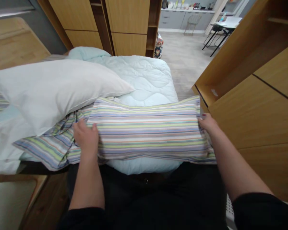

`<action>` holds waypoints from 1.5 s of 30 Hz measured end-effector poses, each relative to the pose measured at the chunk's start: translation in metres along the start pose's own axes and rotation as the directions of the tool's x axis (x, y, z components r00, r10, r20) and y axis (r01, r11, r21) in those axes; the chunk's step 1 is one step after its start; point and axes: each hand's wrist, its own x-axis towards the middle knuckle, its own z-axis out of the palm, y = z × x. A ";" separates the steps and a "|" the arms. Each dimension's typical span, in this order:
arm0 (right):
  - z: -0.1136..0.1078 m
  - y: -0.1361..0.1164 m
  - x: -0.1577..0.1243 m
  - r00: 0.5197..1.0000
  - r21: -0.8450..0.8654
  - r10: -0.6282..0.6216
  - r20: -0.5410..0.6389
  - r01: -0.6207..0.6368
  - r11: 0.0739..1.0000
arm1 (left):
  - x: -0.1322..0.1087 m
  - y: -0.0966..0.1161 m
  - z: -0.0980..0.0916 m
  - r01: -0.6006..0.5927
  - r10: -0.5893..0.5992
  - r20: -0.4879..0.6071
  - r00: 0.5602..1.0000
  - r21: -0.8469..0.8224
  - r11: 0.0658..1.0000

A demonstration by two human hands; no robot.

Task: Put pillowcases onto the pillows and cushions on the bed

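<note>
Left hand [85, 135] is laid on the striped pillowcase [146, 131], fingers curled onto the cloth; whether it is grasping cannot be told. Right hand [208, 124] is clenched on the case's right end, the fabric pinched at the fingertips. The case is stretched across the near edge of the bed [43, 167], over a pale blue pillow [144, 166] showing beneath it. Its loose fabric trails left, under a white pillow [55, 92]. A quilted pale blue duvet [144, 76] is spread behind. A wooden wardrobe panel [254, 111] stands beside the right edge. Wooden cabinet doors [129, 28] are sited past the far edge.
</note>
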 end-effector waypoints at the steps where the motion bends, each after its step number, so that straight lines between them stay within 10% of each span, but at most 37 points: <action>1: 0.015 -0.009 -0.006 0.997 -0.086 -0.072 -0.024 0.070 0.994 | -0.012 0.027 -0.001 -0.133 0.133 0.012 0.991 -0.017 0.991; 3: 0.044 -0.037 -0.030 0.951 -0.232 -0.306 -0.035 0.290 0.928 | -0.034 0.088 0.001 -0.353 0.361 0.076 0.930 -0.095 0.931; 6: 0.085 -0.090 -0.070 0.742 -0.257 -0.665 0.086 0.661 0.705 | -0.047 0.167 0.024 -0.604 0.636 0.232 0.736 -0.200 0.771; 9: 0.118 -0.116 -0.084 0.570 -0.246 -0.788 0.234 0.818 0.519 | -0.033 0.186 0.076 -0.655 0.672 0.436 0.598 -0.218 0.724; 13: 0.138 -0.071 -0.053 0.740 -0.366 -0.619 0.264 0.670 0.646 | 0.003 0.127 0.139 -0.482 0.380 0.668 0.640 -0.036 0.875; 17: 0.129 -0.001 -0.018 0.882 -0.412 -0.412 0.230 0.472 0.780 | 0.036 0.088 0.141 -0.402 0.223 0.747 0.627 0.065 0.914; 20: 0.116 0.006 0.007 0.872 -0.404 -0.364 0.327 0.477 0.780 | 0.062 0.105 0.126 -0.401 0.127 0.798 0.590 0.152 0.903; 24: 0.104 -0.049 0.055 0.836 -0.476 -0.212 0.505 0.475 0.740 | 0.078 0.127 0.131 -0.442 0.309 0.572 0.760 0.106 0.891; 27: 0.116 -0.075 0.065 0.875 -0.438 -0.359 0.325 0.476 0.763 | 0.062 0.108 0.150 -0.317 0.245 0.510 0.824 0.059 0.947; 33: 0.182 -0.015 -0.001 0.875 -0.287 -0.449 0.182 0.484 0.827 | 0.012 0.060 0.172 -0.125 0.119 0.269 0.956 0.005 0.992; 38: 0.187 -0.008 0.005 0.913 -0.225 -0.403 0.071 0.408 0.885 | 0.017 0.060 0.175 0.080 -0.070 0.164 0.984 -0.058 0.995; 42: 0.162 0.010 0.025 0.986 -0.047 -0.031 -0.163 0.024 0.999 | 0.037 0.042 0.172 0.194 -0.192 0.024 0.981 -0.098 0.976; 45: 0.146 0.047 0.033 0.960 0.163 0.249 -0.125 -0.228 0.960 | 0.044 0.020 0.170 0.351 -0.309 0.183 0.933 -0.276 0.895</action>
